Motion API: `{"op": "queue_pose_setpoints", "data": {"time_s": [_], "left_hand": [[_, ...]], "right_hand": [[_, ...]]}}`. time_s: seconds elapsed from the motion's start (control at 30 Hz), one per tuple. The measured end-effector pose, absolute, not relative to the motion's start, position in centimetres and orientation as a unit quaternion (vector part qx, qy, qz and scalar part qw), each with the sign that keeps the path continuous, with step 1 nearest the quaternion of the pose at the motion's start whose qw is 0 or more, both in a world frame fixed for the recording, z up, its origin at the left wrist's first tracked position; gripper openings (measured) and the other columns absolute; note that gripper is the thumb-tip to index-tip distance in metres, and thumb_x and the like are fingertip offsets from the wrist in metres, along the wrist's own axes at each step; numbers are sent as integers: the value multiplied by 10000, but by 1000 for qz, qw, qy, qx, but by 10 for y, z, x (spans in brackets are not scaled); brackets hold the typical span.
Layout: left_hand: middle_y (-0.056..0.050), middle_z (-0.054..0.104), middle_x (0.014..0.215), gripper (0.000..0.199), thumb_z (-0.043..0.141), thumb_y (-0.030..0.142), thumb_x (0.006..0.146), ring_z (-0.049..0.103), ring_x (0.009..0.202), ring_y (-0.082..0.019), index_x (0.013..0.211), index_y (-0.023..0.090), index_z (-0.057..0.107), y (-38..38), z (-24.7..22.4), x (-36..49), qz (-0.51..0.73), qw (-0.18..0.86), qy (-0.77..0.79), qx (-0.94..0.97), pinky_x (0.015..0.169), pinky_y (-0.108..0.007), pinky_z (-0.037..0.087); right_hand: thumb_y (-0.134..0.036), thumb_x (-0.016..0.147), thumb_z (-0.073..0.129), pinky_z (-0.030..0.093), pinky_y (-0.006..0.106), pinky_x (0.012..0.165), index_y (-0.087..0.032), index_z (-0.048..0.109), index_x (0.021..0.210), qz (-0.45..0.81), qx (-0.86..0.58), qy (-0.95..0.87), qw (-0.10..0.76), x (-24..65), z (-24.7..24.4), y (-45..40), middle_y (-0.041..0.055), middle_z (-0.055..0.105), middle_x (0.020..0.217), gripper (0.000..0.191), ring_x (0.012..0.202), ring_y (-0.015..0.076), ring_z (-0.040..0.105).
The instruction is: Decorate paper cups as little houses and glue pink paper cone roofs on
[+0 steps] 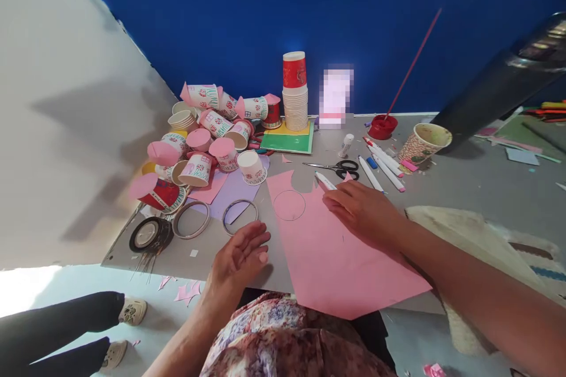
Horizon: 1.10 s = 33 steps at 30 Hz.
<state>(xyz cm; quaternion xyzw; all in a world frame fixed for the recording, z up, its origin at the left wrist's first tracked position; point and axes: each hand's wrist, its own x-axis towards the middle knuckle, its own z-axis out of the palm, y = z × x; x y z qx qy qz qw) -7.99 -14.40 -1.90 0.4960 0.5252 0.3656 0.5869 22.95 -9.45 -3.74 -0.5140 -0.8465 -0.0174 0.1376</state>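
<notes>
Floral cloth (292, 336) on the person's lap fills the bottom edge, and just beyond it a pink paper sheet (336, 253) lies flat on the grey surface (477, 182), its near corner hanging past the edge. A pencilled circle (289, 205) is drawn near its far end. The right hand (360, 209) rests on the sheet, fingers together and flat, with a white marker (325, 180) at the fingertips; whether they pinch it I cannot tell. The left hand (241, 256) hovers open, fingers apart, holding nothing, near a tape ring (239, 216). Such paper looks light, thin and floppy, easily creased, so pressing it flat or lifting by an edge suits it best. Printed paper cups (207, 141) carry patterns, but no writing is legible.
</notes>
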Motion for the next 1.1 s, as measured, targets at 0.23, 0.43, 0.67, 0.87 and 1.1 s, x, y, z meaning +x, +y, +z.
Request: {"op": "queue_pose_setpoints", "data": {"time_s": [0.23, 0.43, 0.67, 0.87, 1.1], "left_hand": [[-162, 650, 1410, 619, 887, 405, 712, 629, 1307, -333, 1248, 213, 645, -126, -9, -68, 389, 668, 522, 360, 1115, -478, 491], [-142, 660, 1366, 623, 885, 363, 718, 697, 1114, -255, 1267, 227, 626, -100, -15, -51, 399, 661, 512, 377, 873, -350, 556], [-131, 770, 1128, 576, 866, 247, 671, 741, 980, -285, 1202, 168, 656, -67, -2, -26, 354, 674, 465, 452, 821, -360, 582], [-88, 796, 853, 615, 840, 261, 580, 748, 668, -295, 1163, 155, 676, -48, 32, -48, 320, 633, 531, 464, 594, -359, 595], [-60, 786, 774, 597, 851, 307, 582, 743, 630, -292, 1144, 179, 694, -49, 41, -79, 345, 589, 573, 453, 544, -333, 588]], "right_hand": [[-235, 1026, 528, 454, 334, 747, -204, 668, 1007, 52, -513, -826, 227, 230, -45, -90, 57, 742, 936, 145, 852, 221, 668], [-177, 931, 592, 477, 295, 713, -229, 647, 932, 117, -530, -753, 372, 235, -35, -87, 18, 717, 876, 76, 783, 180, 660], [-297, 951, 613, 515, 304, 736, -223, 642, 1060, 95, -501, -744, 432, 249, -26, -82, 41, 729, 926, 134, 807, 187, 676], [-332, 1063, 427, 500, 358, 847, -227, 690, 1154, 101, -540, -776, 310, 263, -17, -79, 86, 736, 1080, 297, 1018, 234, 667], [-324, 979, 619, 484, 383, 824, -210, 758, 1013, 50, -571, -811, 116, 253, -28, -77, 110, 719, 1116, 183, 1063, 296, 633]]}}
